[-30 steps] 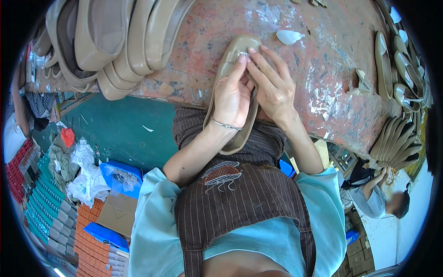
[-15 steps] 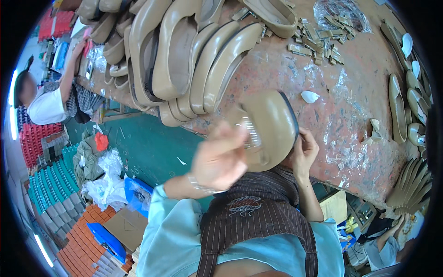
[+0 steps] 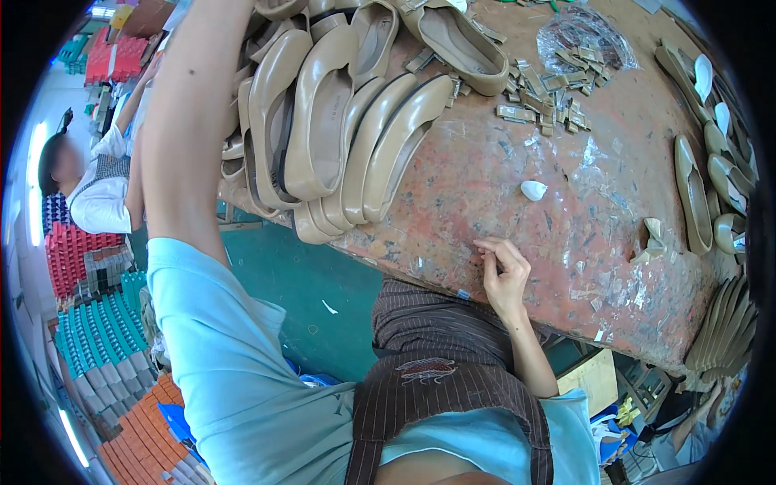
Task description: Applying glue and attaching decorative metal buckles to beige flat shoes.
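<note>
My left arm [image 3: 190, 121] stretches up past the top edge on the left, so my left hand and anything in it are out of sight. Resting at the near edge of the worktable [image 3: 453, 210], my right hand [image 3: 507, 277] is empty, its fingers loosely bent and apart. Ahead and to its left stands a row of beige shoes [image 3: 327, 121], tightly packed side by side. Another beige shoe [image 3: 461, 48] lies behind them. The nearest small thing to my right hand is a white scoop-like piece [image 3: 533, 190] on the tabletop.
Beige bow-like trims [image 3: 550, 97] are heaped beside crumpled clear plastic [image 3: 582, 36]. More shoes [image 3: 693, 194] line the right side, near a fan of beige pieces [image 3: 719, 327]. A crumpled scrap [image 3: 650, 242] lies nearby. Another person [image 3: 101, 186] is at far left.
The beige shoe that both hands held before my lap is gone from there. My left arm has swung up and left out of view; my right hand has come to the table edge.
</note>
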Demonstrator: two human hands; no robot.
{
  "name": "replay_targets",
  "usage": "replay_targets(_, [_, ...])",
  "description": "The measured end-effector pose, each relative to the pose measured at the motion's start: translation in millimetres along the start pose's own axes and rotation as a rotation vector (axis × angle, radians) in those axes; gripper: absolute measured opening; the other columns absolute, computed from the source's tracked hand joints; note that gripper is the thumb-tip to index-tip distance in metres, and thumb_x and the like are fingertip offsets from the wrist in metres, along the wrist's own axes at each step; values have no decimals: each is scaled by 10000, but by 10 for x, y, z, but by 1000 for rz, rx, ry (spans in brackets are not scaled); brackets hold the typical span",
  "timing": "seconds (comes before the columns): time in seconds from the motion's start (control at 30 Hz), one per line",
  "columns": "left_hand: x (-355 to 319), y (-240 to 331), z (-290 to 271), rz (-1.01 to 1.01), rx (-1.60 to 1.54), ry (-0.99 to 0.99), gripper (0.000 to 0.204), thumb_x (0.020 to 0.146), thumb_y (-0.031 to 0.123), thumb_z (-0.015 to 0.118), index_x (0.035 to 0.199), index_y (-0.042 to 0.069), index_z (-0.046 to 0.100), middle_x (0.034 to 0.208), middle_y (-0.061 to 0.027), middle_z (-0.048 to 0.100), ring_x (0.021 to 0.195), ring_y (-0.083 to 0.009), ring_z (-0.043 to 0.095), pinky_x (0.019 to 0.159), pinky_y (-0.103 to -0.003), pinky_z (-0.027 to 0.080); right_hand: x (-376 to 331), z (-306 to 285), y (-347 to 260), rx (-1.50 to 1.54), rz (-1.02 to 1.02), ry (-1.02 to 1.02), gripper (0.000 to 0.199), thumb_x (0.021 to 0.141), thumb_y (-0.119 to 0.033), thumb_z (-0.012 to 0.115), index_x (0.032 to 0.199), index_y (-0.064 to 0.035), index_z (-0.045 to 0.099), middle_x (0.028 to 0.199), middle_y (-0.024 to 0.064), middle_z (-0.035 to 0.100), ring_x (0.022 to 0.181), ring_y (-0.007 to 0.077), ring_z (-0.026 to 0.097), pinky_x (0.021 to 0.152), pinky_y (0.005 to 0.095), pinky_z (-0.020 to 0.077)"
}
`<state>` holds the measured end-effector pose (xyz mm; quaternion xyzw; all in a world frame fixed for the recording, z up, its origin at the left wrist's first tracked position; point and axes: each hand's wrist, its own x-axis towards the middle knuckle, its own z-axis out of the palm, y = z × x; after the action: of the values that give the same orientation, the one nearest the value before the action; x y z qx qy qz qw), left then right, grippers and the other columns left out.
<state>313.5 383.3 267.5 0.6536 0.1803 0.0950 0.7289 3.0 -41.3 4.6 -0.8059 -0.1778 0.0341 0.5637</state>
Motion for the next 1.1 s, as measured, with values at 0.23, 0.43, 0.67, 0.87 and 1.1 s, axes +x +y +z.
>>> replay_targets(0.23, [-2029,-1100,252,1067,1868,296,409,756,284,674,1104,107,553,906,-125,558,774,-318,616,614,-410,525,8,-46,29,41,13,27,250,711,137,542,878,4,672,842,138,657,729,240,643,646,306,512])
replay_targets(0.43, [-2513,-1366,-328,389,2051,182,607,798,242,631,1362,154,426,731,-132,622,594,-314,606,559,-400,507,-3,-164,60,-10,-76,338,196,775,71,599,964,20,615,913,128,610,748,193,604,654,286,497])
replay_targets(0.67, [-3253,-1363,263,593,978,174,509,872,112,579,1358,50,440,956,-170,673,548,-85,432,518,-247,401,474,-484,246,-142,34,345,569,717,-115,772,1210,-28,502,1098,132,537,990,257,545,852,361,466])
replay_targets(0.87, [-4136,-2480,809,210,899,-293,538,849,33,546,1368,18,402,1214,-254,539,931,-347,625,767,-369,502,681,-437,302,-344,-64,250,396,692,-199,773,1045,-88,632,945,58,621,929,244,550,898,365,356])
replay_targets(1.1, [-4465,-2601,1033,225,987,-47,463,855,7,550,1309,5,457,1200,-162,454,1107,-309,512,930,-371,421,609,-450,374,7,51,246,184,765,-80,715,928,-41,640,971,61,677,891,172,610,801,334,477])
